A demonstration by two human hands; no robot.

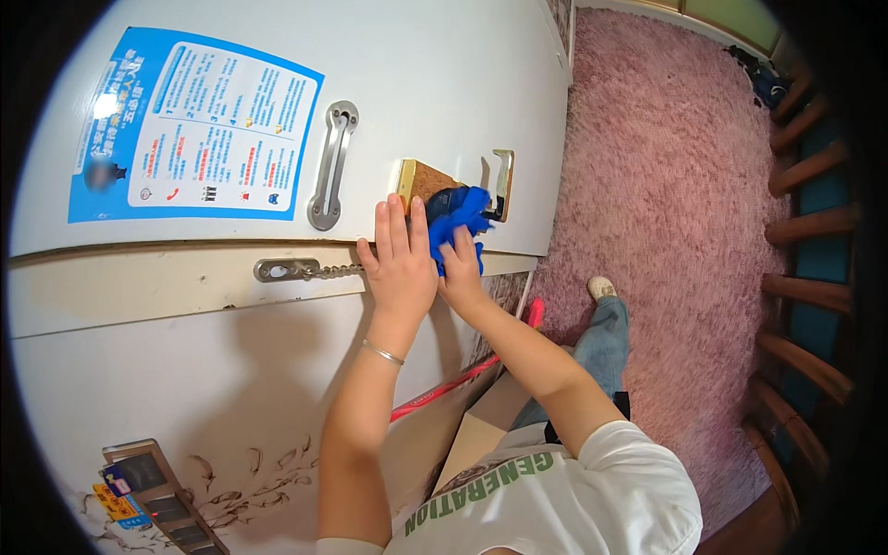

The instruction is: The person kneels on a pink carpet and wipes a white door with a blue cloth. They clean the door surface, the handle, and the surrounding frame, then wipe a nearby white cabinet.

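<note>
A bright blue cloth is bunched over the door lock's plate, which has a gold edge and a brown face. My right hand holds the cloth against the lock, its fingers slightly blurred. My left hand lies flat beside it, fingers spread, over the door's edge and the plate's lower left end. A dark part above the cloth is half covered, and I cannot tell what it is. The lever handle shows just right of the cloth. A door chain runs behind my left hand.
On the white door are a slotted metal door guard and a blue-bordered printed notice. A switch panel holds cards at lower left. A pink pole leans by the wall. Pink shaggy carpet and wooden slats lie right.
</note>
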